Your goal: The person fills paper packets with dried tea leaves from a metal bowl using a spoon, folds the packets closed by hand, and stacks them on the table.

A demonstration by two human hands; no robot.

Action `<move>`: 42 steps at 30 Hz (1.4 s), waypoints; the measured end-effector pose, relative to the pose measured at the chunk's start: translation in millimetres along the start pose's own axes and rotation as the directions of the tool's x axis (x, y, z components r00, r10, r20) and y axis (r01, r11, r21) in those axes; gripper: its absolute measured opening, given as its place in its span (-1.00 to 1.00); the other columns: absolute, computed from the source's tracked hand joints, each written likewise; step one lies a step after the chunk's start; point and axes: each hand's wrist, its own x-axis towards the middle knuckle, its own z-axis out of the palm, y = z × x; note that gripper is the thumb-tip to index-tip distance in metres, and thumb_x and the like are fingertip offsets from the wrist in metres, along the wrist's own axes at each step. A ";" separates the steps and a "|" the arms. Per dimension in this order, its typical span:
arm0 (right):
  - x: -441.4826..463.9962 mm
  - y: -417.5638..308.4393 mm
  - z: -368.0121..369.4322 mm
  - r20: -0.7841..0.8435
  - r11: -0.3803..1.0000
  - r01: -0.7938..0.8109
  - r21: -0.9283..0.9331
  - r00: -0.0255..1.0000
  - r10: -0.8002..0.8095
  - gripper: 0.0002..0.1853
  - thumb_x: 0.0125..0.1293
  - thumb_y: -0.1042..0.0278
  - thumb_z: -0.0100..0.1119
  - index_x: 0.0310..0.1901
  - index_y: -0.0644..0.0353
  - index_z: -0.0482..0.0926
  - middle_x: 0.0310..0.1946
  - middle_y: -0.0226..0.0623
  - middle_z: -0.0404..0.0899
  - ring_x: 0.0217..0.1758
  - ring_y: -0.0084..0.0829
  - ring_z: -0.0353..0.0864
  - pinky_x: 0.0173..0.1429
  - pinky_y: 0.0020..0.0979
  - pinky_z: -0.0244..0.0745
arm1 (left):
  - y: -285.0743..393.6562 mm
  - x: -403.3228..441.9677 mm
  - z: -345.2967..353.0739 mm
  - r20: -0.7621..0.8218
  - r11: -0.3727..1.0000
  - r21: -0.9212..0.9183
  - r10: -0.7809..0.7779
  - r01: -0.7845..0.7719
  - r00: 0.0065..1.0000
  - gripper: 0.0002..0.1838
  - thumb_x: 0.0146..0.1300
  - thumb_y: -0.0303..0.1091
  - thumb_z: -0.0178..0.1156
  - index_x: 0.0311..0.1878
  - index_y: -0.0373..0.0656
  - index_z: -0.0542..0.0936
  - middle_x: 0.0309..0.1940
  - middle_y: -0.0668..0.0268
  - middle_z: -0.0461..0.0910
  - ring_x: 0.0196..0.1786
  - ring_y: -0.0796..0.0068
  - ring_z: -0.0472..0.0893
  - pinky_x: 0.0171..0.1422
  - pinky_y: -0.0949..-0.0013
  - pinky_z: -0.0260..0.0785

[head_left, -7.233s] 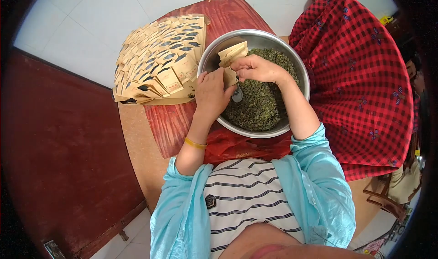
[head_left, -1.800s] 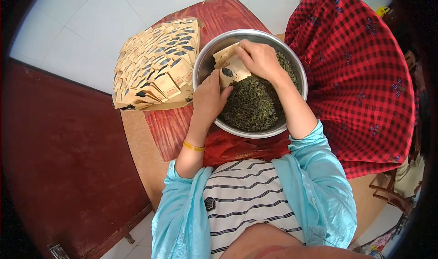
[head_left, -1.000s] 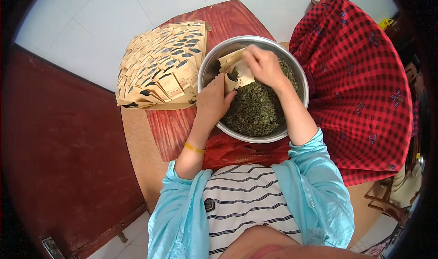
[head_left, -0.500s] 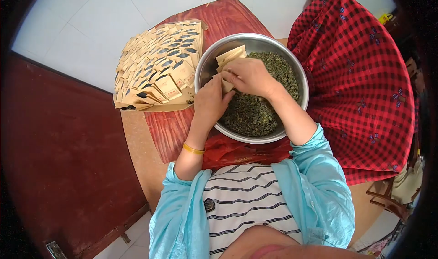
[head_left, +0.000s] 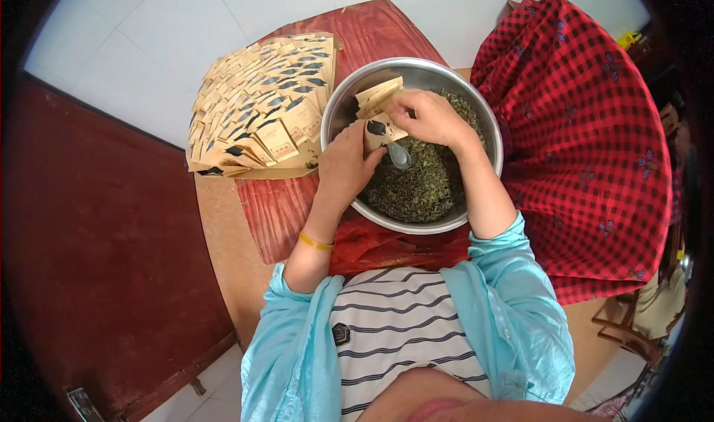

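Biggest thing here is a dark red panel [head_left: 111,236], way out past the left hand [head_left: 344,158] and its fingers; next is a red-and-black checked cloth [head_left: 580,162] draped over something bulky, well to the right of the right hand [head_left: 433,118] and its fingers; then there's a red wood-grain counter [head_left: 260,217], which shows out beyond both sets of fingers and back to the left of them.

On that counter sits a big steel basin [head_left: 487,110], with both sets of fingers over the inside of it; left of the left fingers, well apart from them, is a cardboard tray [head_left: 311,160] crammed with rows of kraft packets [head_left: 256,102], lots of them showing dark openings; below the fingers the basin is heaped with dried green leaves [head_left: 420,188], and some red plastic [head_left: 387,257] lies nearer the body than the fingers.

Left fingers are closed around a small kraft paper packet [head_left: 378,133], dark mouth showing, over the left part of the basin; right fingers are curled, tips bunched just beside it, but can't tell if they're pinching anything; just beyond the fingertips a little packet stack [head_left: 379,93] leans inside the basin; a spoon [head_left: 400,156] pokes out by the left thumb, its handle end hidden; smallest is a yellow bracelet [head_left: 316,242], back from the left fingers on that forearm.
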 end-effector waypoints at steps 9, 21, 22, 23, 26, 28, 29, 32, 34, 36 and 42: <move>-5.5 -35.0 14.2 0.072 0.982 0.160 -0.098 0.986 -0.153 -0.79 0.19 0.27 0.20 -0.21 0.16 0.66 -0.25 -0.17 0.67 -0.13 -0.09 0.66 -0.06 -0.16 0.55 | -5.9 1.3 1.8 0.025 1.000 -0.007 -0.014 0.014 1.000 -0.50 0.15 -0.21 0.35 0.11 -0.14 0.43 -0.13 0.12 0.58 -0.08 0.01 0.61 -0.09 0.06 0.49; -7.8 -31.8 -0.7 -0.042 0.981 0.158 -0.109 0.986 -0.163 -0.79 0.20 0.37 0.25 -0.14 0.22 0.64 -0.22 -0.10 0.66 -0.09 -0.05 0.64 -0.03 -0.18 0.53 | -11.6 1.5 2.3 -0.068 0.965 -0.256 -0.086 0.066 0.994 -0.75 0.35 -0.30 0.15 0.04 -0.13 0.54 -0.21 0.06 0.64 -0.19 -0.04 0.63 -0.17 0.07 0.46; -7.4 -28.2 2.2 -0.013 0.977 0.192 -0.090 0.981 -0.194 -0.79 0.21 0.37 0.25 -0.14 0.23 0.64 -0.22 -0.09 0.65 -0.09 -0.05 0.64 -0.03 -0.18 0.53 | -11.0 1.7 1.7 -0.067 0.964 -0.256 -0.085 0.065 0.994 -0.75 0.35 -0.30 0.15 0.04 -0.13 0.54 -0.21 0.06 0.64 -0.19 -0.04 0.63 -0.17 0.07 0.46; -7.3 -25.6 4.6 0.016 0.972 0.225 -0.069 0.974 -0.224 -0.79 0.22 0.38 0.24 -0.13 0.23 0.63 -0.22 -0.08 0.65 -0.08 -0.05 0.64 -0.02 -0.18 0.53 | -9.7 1.9 0.2 -0.047 0.959 -0.274 -0.092 0.076 0.995 -0.76 0.34 -0.30 0.15 0.03 -0.11 0.55 -0.23 0.08 0.64 -0.21 -0.04 0.63 -0.18 0.07 0.46; -8.0 -24.3 9.5 0.063 0.978 0.209 0.023 0.976 -0.210 -0.75 0.19 0.38 0.18 -0.10 0.20 0.65 -0.28 -0.03 0.65 -0.13 0.01 0.63 -0.04 -0.11 0.54 | -10.1 1.6 0.0 -0.035 0.962 -0.263 -0.080 0.068 0.996 -0.80 0.33 -0.31 0.16 -0.01 -0.09 0.56 -0.29 0.09 0.64 -0.24 -0.03 0.63 -0.21 0.06 0.45; -8.0 -23.4 7.8 0.111 0.983 0.173 0.065 0.977 -0.180 -0.75 0.17 0.39 0.17 -0.12 0.24 0.64 -0.29 -0.02 0.65 -0.16 0.00 0.63 -0.06 -0.13 0.53 | -12.5 0.3 1.3 -0.042 0.971 -0.233 -0.061 0.049 0.997 -0.83 0.32 -0.32 0.16 -0.05 -0.08 0.58 -0.32 0.09 0.64 -0.25 -0.03 0.63 -0.22 0.05 0.45; -7.7 -22.6 6.8 0.159 0.985 0.136 0.105 0.976 -0.152 -0.75 0.16 0.41 0.15 -0.13 0.27 0.62 -0.30 -0.01 0.64 -0.19 0.00 0.64 -0.08 -0.15 0.52 | -14.5 -0.7 2.7 -0.044 0.977 -0.209 -0.058 0.048 0.997 -0.86 0.32 -0.31 0.16 -0.11 -0.10 0.58 -0.34 0.09 0.64 -0.28 -0.04 0.63 -0.24 0.03 0.44; -1.7 -10.8 10.5 0.295 0.975 0.057 0.214 0.948 -0.120 -0.79 0.13 0.42 0.13 -0.22 0.33 0.58 -0.38 0.00 0.61 -0.31 -0.12 0.61 -0.16 -0.21 0.48 | -16.5 -2.3 4.7 -0.053 0.983 -0.179 -0.049 0.039 0.997 -0.89 0.32 -0.32 0.18 -0.19 -0.12 0.58 -0.41 0.09 0.61 -0.32 -0.03 0.62 -0.28 0.08 0.43; 1.1 -5.6 12.0 0.358 0.978 0.046 0.205 0.926 -0.118 -0.83 0.15 0.43 0.15 -0.26 0.34 0.56 -0.44 -0.08 0.55 -0.39 -0.24 0.54 -0.22 -0.26 0.45 | -16.1 -2.2 5.0 -0.068 0.984 -0.173 -0.047 0.035 0.997 -0.90 0.32 -0.33 0.19 -0.22 -0.13 0.56 -0.45 0.09 0.59 -0.35 -0.02 0.62 -0.31 0.14 0.42; 2.7 -0.3 16.5 0.421 0.979 0.037 0.200 0.899 -0.120 -0.86 0.16 0.45 0.16 -0.30 0.34 0.53 -0.51 -0.16 0.50 -0.46 -0.36 0.47 -0.29 -0.31 0.41 | -15.6 -3.2 4.6 -0.072 0.986 -0.163 -0.040 0.027 0.997 -0.90 0.32 -0.32 0.19 -0.24 -0.13 0.56 -0.46 0.09 0.59 -0.35 -0.03 0.61 -0.32 0.12 0.42; 4.2 -2.9 23.2 0.555 0.960 -0.094 0.262 0.829 -0.070 -0.88 0.22 0.43 0.14 -0.39 0.31 0.50 -0.57 -0.38 0.45 -0.45 -0.59 0.39 -0.34 -0.40 0.35 | -14.2 -3.5 3.6 -0.012 0.997 -0.073 -0.026 0.025 1.000 -0.88 0.28 -0.29 0.16 -0.27 -0.11 0.59 -0.43 0.08 0.62 -0.35 -0.03 0.63 -0.30 0.00 0.44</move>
